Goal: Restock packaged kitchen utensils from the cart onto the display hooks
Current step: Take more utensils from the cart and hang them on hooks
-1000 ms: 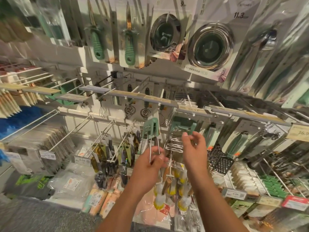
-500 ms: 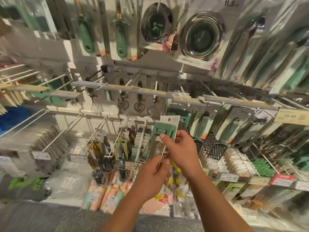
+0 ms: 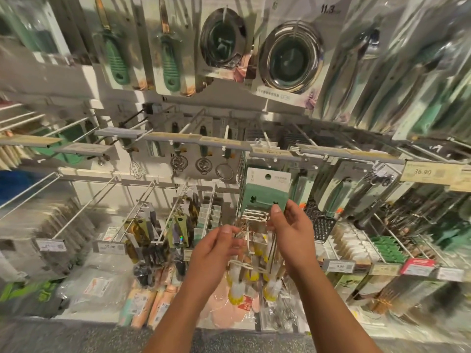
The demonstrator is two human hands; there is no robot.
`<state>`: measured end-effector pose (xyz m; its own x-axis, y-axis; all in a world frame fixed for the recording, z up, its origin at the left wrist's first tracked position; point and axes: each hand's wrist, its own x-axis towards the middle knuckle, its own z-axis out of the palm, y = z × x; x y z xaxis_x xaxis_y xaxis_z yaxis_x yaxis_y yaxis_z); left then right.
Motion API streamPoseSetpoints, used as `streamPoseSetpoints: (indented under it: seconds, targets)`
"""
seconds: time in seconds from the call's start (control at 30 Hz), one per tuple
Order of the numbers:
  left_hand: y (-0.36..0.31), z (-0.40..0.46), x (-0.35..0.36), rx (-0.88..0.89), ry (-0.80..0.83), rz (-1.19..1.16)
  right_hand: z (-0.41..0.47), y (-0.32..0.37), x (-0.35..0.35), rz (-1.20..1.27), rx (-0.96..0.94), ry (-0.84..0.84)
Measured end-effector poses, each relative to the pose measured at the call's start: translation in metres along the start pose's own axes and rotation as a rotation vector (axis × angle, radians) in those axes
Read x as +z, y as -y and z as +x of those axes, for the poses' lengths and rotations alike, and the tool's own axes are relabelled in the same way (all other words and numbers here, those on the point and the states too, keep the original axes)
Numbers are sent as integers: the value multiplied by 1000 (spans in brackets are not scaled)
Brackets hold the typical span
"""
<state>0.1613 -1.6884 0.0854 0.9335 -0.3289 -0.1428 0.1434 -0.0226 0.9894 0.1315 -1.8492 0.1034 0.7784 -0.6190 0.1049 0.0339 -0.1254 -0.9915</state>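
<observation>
- The green-carded utensil pack [image 3: 265,193] hangs upright before the middle hooks, under the price rail [image 3: 275,152].
- My right hand [image 3: 289,226] pinches its lower card edge.
- My left hand [image 3: 216,247] pinches its dangling metal prongs [image 3: 242,233], fingers curled.

A packaged utensil card [image 3: 265,192] is held up at centre, in front of the middle row of display hooks [image 3: 267,138]. The right hand [image 3: 293,233] pinches its lower right corner; the left hand [image 3: 216,248] is just below and to the left, at the wire parts hanging from the card. Above, two sink strainers [image 3: 290,57] hang side by side, with two packaged peelers [image 3: 168,59] to their left. Small whisks [image 3: 178,161] hang left of the card, a grater [image 3: 322,225] to its right. Brushes [image 3: 237,289] hang below the hands. A price tag [image 3: 423,171] sits far right.
</observation>
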Motion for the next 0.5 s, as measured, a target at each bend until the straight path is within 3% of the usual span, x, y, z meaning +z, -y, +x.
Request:
streamPoseSetpoints:
  seconds: [0.5]
  targets:
    - [-9,10,15,18,-53,51,32,-15,1,37,-35,7]
